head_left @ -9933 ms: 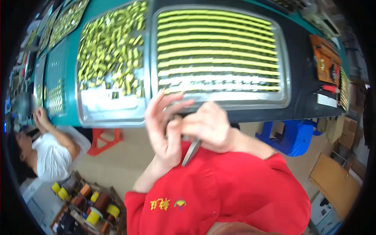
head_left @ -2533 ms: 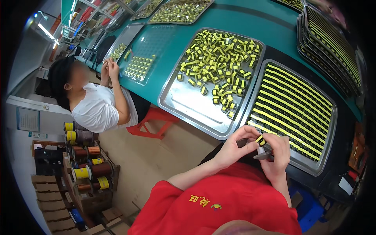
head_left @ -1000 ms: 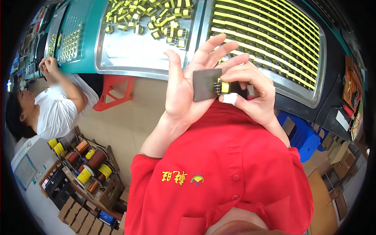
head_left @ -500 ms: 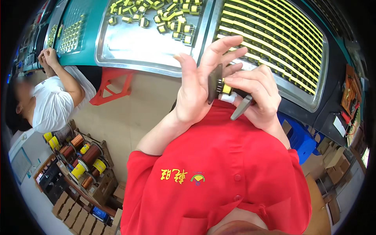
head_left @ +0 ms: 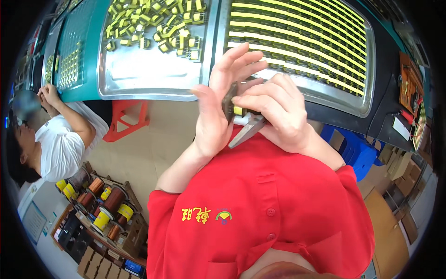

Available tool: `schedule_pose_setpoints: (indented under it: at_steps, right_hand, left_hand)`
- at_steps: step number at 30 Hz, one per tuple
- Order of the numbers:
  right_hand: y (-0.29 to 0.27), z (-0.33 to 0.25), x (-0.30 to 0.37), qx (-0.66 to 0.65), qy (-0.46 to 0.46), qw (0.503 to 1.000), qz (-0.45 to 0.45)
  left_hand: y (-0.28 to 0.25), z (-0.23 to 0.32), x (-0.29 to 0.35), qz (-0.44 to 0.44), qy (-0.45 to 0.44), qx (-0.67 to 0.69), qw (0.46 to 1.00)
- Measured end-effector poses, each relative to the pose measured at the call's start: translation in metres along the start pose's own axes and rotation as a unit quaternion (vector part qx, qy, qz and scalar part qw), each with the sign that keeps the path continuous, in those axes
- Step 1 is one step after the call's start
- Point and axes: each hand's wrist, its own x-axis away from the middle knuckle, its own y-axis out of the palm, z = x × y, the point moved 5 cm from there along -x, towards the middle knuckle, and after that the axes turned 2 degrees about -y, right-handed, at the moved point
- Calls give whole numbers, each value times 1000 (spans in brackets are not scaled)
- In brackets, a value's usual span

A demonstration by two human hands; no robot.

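Note:
My left hand is raised with its fingers stretched out and spread. A dark flat block stands on edge against its palm; how it stays there is hidden. My right hand pinches a small yellow-wrapped transformer between thumb and fingers, close against the block. From under the same hand a grey, flat, tapering tool sticks out toward the lower left. Its other end is covered by the fingers, so I cannot tell its kind. Something white wraps a fingertip below the transformer.
A metal tray with a loose heap of yellow transformers lies ahead left. Right of it, another tray holds them in tight rows. A person in white sits left, near a red stool. A blue stool stands right.
Both hands, with the transformer, block and grey tool, appear further left and slightly lower as the view shifts. The grey tool lies closer to the left palm, and the transformer's pins no longer show.

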Motion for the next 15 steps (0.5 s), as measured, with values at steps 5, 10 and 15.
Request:
schedule_pose_setpoints:
  at_steps: [5, 10, 15]
  right_hand:
    - [-8, 2, 12, -51, 9, 998, 35]
    - [-32, 9, 26, -22, 31, 998, 45]
    - [-30, 8, 20, -44, 45, 998, 23]
  left_hand:
    - [-3, 11, 8, 30, 165, -152, 974]
    - [-40, 19, 11, 118, 160, -150, 968]
    - [-6, -10, 11, -29, -45, -42, 998]
